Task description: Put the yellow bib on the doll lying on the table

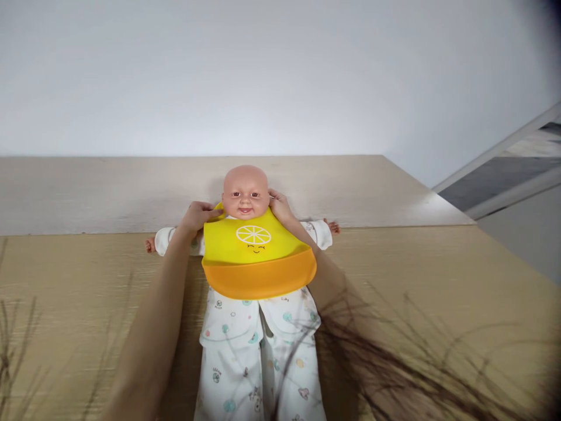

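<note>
1 doll point(245, 175), 1 bib point(219, 241) with 1 orange pocket point(258, 278) and 1 printed citrus slice point(253, 235), 1 left hand point(199, 215) and 1 right hand point(281, 207) (2 bare hands in all), 2 doll hands point(333, 227), 1 white wall point(245, 76)

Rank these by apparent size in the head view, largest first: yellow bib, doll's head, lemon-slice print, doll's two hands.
1. Yellow bib
2. Doll's head
3. Lemon-slice print
4. Doll's two hands: they look alike, so not ranked apart

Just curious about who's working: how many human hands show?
2: bare left hand, at the neck of the yellow, pocketed bib; bare right hand, beside the bald pink doll's head, partly hidden.
</note>
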A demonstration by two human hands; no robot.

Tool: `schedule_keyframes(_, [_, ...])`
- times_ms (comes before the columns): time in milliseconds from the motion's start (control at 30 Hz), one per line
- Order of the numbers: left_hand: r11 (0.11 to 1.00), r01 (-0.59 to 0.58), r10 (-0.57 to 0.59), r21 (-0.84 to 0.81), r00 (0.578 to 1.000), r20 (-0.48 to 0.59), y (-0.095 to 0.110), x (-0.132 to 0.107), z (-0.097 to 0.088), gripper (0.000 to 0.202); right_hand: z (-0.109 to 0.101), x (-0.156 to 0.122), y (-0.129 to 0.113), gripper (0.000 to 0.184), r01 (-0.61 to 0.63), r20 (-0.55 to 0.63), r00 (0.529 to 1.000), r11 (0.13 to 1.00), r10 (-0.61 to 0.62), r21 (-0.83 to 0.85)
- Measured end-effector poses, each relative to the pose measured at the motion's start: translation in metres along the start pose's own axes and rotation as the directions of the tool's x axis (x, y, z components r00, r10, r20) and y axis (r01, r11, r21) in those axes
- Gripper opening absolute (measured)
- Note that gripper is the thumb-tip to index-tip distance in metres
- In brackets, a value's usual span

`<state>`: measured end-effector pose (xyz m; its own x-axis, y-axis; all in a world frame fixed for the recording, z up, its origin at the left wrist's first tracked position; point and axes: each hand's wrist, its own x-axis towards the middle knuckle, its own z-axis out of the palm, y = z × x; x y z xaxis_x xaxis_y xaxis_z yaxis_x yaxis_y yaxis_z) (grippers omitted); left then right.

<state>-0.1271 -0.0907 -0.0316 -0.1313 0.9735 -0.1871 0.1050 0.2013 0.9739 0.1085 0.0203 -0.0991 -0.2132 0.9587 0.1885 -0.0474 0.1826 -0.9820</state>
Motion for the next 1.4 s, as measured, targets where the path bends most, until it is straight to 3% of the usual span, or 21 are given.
schedule_keyframes(167, [0.971,-0.053,0.068,0.232,0.996,-0.055,-0.004,0.006,0.000,0.034,-0.001,-0.001,-0.005,0.040,-0.068,-0.013,0.997,0.986,0.070,0.151])
schedule_keyframes(433, [0.939,-0.077,0.109,0.336,0.991,-0.078,-0.001,0.011,0.005,0.027,0.002,-0.009,-0.026,0.039,-0.068,-0.025,0.997,0.991,0.071,0.118])
schedule_keyframes(600, [0.892,-0.069,0.124,0.447,0.988,-0.093,0.000,0.012,0.007,0.027,0.001,-0.008,-0.026,0.037,-0.083,-0.018,0.996,0.990,0.086,0.110])
schedule_keyframes(833, [0.912,-0.041,0.102,0.408,0.987,-0.128,0.002,0.011,0.002,0.034,0.002,-0.012,-0.029,0.032,-0.045,-0.015,0.999,0.996,0.047,0.083])
schedule_keyframes(933, [0.949,-0.049,0.098,0.310,0.985,-0.144,0.001,0.009,-0.001,0.035,0.004,-0.013,-0.032,0.034,-0.047,-0.025,0.998,0.996,0.049,0.081])
schedule_keyframes(1100, [0.981,-0.088,0.103,0.170,0.991,-0.081,0.004,0.001,-0.004,0.032,0.004,-0.015,-0.034,0.034,-0.080,-0.030,0.996,0.987,0.085,0.140])
schedule_keyframes(1400, [0.966,-0.171,0.191,0.192,0.977,-0.094,0.009,0.002,-0.004,0.020,0.001,-0.009,-0.019,0.035,-0.078,-0.013,0.997,0.983,0.081,0.164])
